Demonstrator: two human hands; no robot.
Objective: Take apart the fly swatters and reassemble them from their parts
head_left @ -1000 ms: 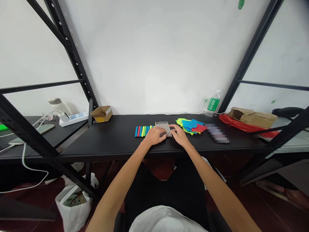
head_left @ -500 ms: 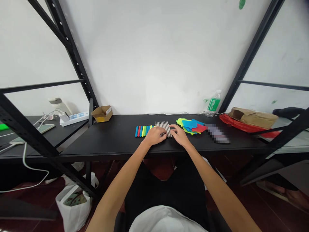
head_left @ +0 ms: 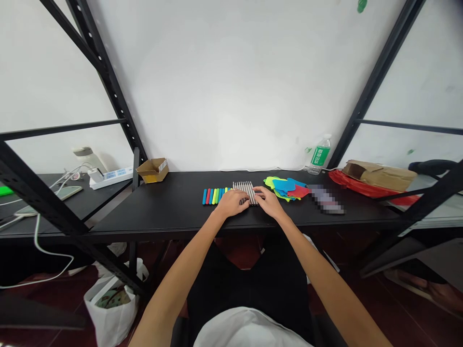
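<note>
A row of slim silver rods [head_left: 247, 187] lies side by side on the black table, seemingly upright to me in direction. My left hand [head_left: 231, 203] rests at their left side, fingers stretched over the near part of the row and thumb apart. At the right side, the fingertips of my right hand [head_left: 268, 200] touch the outermost rods, with its fingers apart. Left of the rods is a row of coloured sticks [head_left: 214, 196] in blue, red and yellow-green, partly covered by my left hand. A loose pile of blue, red and yellow-green flat pieces [head_left: 285, 187] lies beyond my right hand.
An open cardboard box [head_left: 153, 170] stands at the back left, near a power strip [head_left: 113, 176]. A water bottle [head_left: 320, 155] stands at the back right. Brown packaging [head_left: 379, 175] lies on a red bag [head_left: 340, 179]. Black metal posts [head_left: 379, 77] frame both sides.
</note>
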